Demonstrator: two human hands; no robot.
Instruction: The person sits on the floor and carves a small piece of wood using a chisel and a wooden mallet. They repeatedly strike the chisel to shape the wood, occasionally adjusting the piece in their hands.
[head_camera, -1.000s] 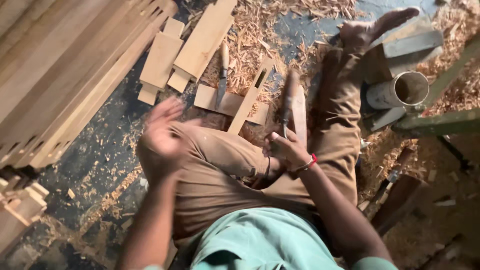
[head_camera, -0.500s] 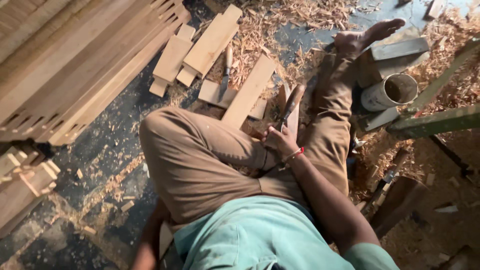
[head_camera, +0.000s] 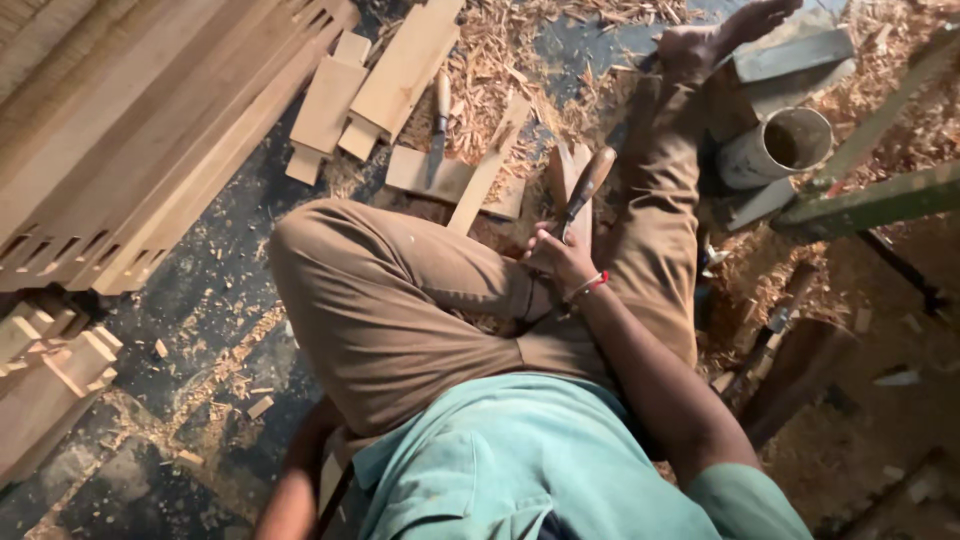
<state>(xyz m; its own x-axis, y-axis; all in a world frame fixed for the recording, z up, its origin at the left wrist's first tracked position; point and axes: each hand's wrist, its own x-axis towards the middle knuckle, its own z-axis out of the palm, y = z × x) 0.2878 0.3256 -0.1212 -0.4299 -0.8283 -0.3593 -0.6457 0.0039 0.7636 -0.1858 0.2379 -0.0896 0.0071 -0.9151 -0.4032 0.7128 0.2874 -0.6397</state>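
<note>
Near the middle of the frame, the right hand (head_camera: 558, 258) is clenched around a chisel (head_camera: 583, 190), whose rounded wooden handle points up and to the right. The tool stands over a narrow wood piece (head_camera: 566, 176) between the bent legs. The left hand is hidden at the lower left behind the knee, so I cannot tell its grip. A second chisel (head_camera: 440, 125) lies on flat boards (head_camera: 400, 75) at upper centre, among wood shavings (head_camera: 500, 60). A pipe section (head_camera: 775, 148) sits at upper right, long planks (head_camera: 130, 130) at upper left.
</note>
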